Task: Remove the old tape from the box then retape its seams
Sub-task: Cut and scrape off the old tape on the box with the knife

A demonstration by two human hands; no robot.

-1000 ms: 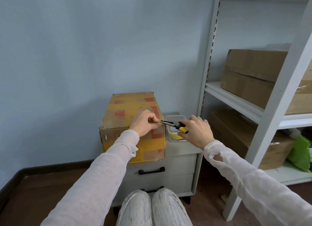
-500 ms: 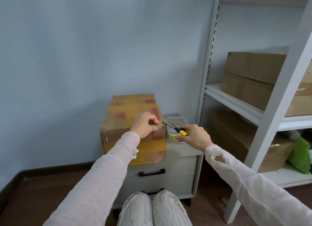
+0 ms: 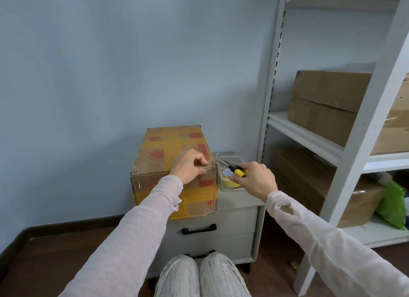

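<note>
A worn cardboard box [image 3: 161,151] with yellow tape bands and red print stands on a grey drawer cabinet [image 3: 238,204]. My left hand [image 3: 189,168] rests at the box's near right top corner, fingers curled and pinching at the edge there. My right hand [image 3: 257,180] grips a yellow and black utility knife [image 3: 235,171], blade pointing left toward the box, just right of that corner. Below the knife a clear plastic tub [image 3: 238,158] holds a roll of yellow tape [image 3: 230,182].
A white metal shelving unit [image 3: 354,163] stands at the right with brown cardboard boxes [image 3: 327,101] on its shelves and a green bag [image 3: 390,204] low down. My knees [image 3: 200,276] are in front of the cabinet drawers. A blue wall is behind.
My right hand with the knife has pulled back from the box corner to the right and down, over the tub. My left hand stays on the corner.
</note>
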